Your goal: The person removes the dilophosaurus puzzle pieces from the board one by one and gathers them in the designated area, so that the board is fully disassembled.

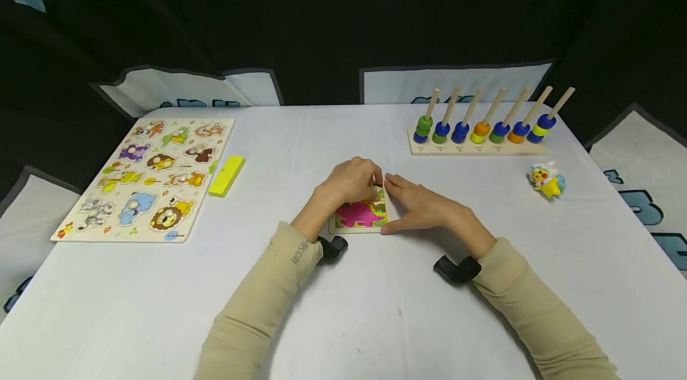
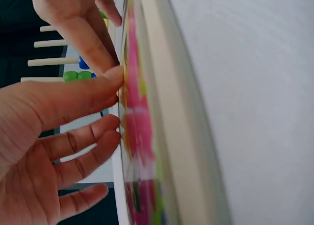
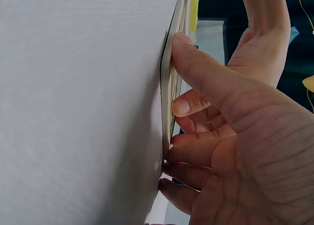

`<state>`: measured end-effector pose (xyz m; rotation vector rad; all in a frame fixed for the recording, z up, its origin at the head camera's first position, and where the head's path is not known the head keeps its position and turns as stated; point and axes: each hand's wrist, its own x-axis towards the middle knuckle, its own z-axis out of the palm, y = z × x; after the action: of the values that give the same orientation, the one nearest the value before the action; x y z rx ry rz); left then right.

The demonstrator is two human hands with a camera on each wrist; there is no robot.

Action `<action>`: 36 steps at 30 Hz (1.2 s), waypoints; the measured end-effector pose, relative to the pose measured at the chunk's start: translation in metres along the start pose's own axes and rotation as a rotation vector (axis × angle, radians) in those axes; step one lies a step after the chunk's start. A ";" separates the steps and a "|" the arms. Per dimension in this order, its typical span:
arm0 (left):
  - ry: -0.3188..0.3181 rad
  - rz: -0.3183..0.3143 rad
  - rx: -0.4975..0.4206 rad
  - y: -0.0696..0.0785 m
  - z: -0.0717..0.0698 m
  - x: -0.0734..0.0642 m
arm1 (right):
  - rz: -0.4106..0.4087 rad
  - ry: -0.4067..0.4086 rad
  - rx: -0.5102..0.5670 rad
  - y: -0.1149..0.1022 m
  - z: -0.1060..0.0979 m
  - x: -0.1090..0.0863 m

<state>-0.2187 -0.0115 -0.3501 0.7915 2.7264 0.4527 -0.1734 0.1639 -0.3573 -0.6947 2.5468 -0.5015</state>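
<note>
A small puzzle board (image 1: 358, 230) with a pink dinosaur picture (image 1: 361, 215) lies on the table between the hands. Over its upper part the left hand (image 1: 351, 180) bends down, thumb and fingertips gathered on the picture surface. In the left wrist view the left thumb (image 2: 73, 100) and fingers meet the board's face close together; I cannot tell whether they pinch a piece. Along the board's right edge rests the right hand (image 1: 421, 204), thumb at the near corner and straight fingers toward the far corner. The right thumb (image 3: 196, 58) touches the board's edge in the right wrist view.
A large animal puzzle board (image 1: 145, 180) lies at the left with a yellow block (image 1: 227, 176) beside it. At the back right stands a wooden peg counter (image 1: 477, 148) with coloured beads. A small yellow and white figurine (image 1: 547, 181) is in front of it.
</note>
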 end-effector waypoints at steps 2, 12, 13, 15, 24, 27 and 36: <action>0.009 -0.009 0.009 0.002 0.001 0.000 | -0.001 0.000 0.003 0.000 0.000 -0.001; -0.037 0.000 0.029 0.005 0.002 0.001 | -0.008 -0.012 0.001 0.002 0.001 0.000; -0.051 -0.003 0.020 0.005 0.002 0.001 | -0.007 -0.012 0.000 0.002 0.001 0.000; -0.068 -0.006 -0.001 0.004 0.001 0.001 | -0.006 -0.010 -0.001 0.003 0.001 0.000; -0.064 0.023 -0.102 0.000 -0.001 0.001 | -0.028 0.003 0.031 0.002 -0.001 0.001; -0.070 0.025 -0.139 -0.004 0.000 0.004 | -0.030 0.006 0.028 0.002 -0.001 0.001; -0.065 0.067 -0.215 -0.014 0.001 0.008 | -0.031 -0.020 0.030 0.004 -0.002 0.000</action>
<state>-0.2318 -0.0182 -0.3575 0.8250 2.5437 0.7078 -0.1755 0.1673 -0.3575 -0.7263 2.5078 -0.5392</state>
